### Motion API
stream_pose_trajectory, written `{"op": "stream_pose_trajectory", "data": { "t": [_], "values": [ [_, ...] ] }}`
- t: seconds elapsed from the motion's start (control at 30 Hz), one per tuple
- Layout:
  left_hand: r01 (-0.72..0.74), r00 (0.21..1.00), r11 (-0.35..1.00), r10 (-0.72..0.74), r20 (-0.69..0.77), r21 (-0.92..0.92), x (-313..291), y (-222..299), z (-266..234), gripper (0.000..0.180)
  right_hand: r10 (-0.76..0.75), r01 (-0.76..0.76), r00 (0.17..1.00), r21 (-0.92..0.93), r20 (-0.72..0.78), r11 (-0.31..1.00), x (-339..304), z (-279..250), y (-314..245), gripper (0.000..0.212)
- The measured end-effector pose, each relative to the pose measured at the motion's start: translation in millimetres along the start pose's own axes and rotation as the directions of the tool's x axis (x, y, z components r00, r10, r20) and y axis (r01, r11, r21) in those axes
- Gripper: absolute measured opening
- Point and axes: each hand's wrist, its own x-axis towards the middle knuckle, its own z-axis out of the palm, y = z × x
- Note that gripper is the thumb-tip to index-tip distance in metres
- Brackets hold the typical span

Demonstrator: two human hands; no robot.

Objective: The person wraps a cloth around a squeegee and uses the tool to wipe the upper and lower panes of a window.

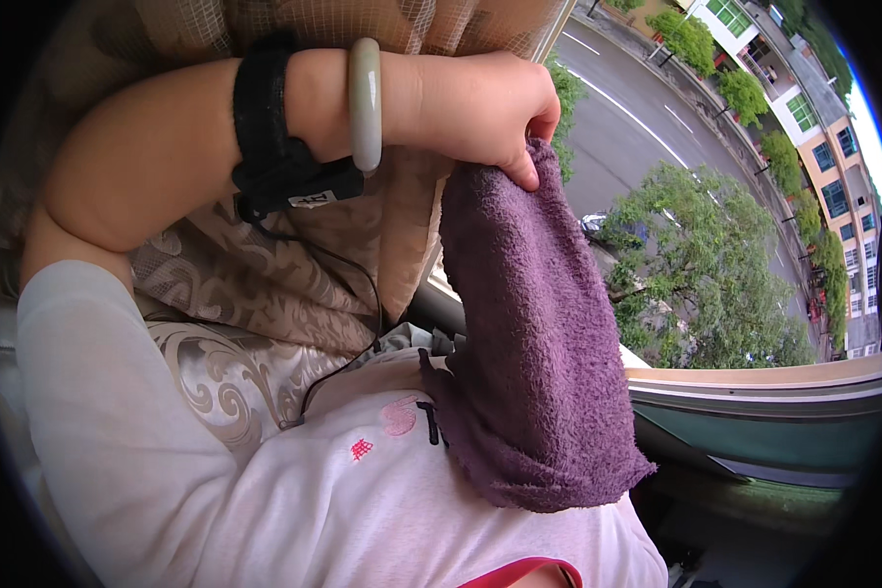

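Note:
My left hand [505, 113] reaches across from the left and pinches the top edge of a purple towel [549, 323] between thumb and fingers. The towel is a soft, fluffy cloth. It hangs down in front of my chest, its lower end folded and bunched near my white shirt [314, 510]. A pale bangle [366, 103] circles my left wrist, and above it sits a black strap [262, 108] with a small device and a cable. My right hand does not show.
Beyond the towel is a window, its pale frame [755, 374] running along the lower right. Outside lie a road [617, 127], trees [696, 265] and buildings [833, 157]. Patterned curtains [235, 284] hang on the left. A black cable [348, 257] trails from the wrist strap.

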Motion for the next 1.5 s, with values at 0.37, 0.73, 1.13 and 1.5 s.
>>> {"op": "stream_pose_trajectory", "data": {
  "t": [0.37,0.73,1.13,1.5],
  "values": [
    [0.019,0.962,0.901,0.102,-0.255,0.433,-18,18,9,0.019,-0.218,0.221,0.974,-0.445,0.058,0.868,-25,11,-2,0.038],
    [-0.383,0.923,0.919,0.376,0.087,0.09,-17,22,-21,0.033,-0.233,0.27,0.963,-0.433,0.137,0.86,-15,15,-10,0.034],
    [-0.223,0.872,0.95,0.094,0.481,0.219,-20,25,-26,0.014,-0.285,0.321,0.946,-0.569,0.154,0.757,2,14,1,0.017],
    [-0.076,0.64,0.989,0.144,0.755,-0.123,-22,-12,-3,0.019,-0.082,0.121,0.992,-0.497,0.1,0.859,-6,27,-5,0.014]
  ]
}}
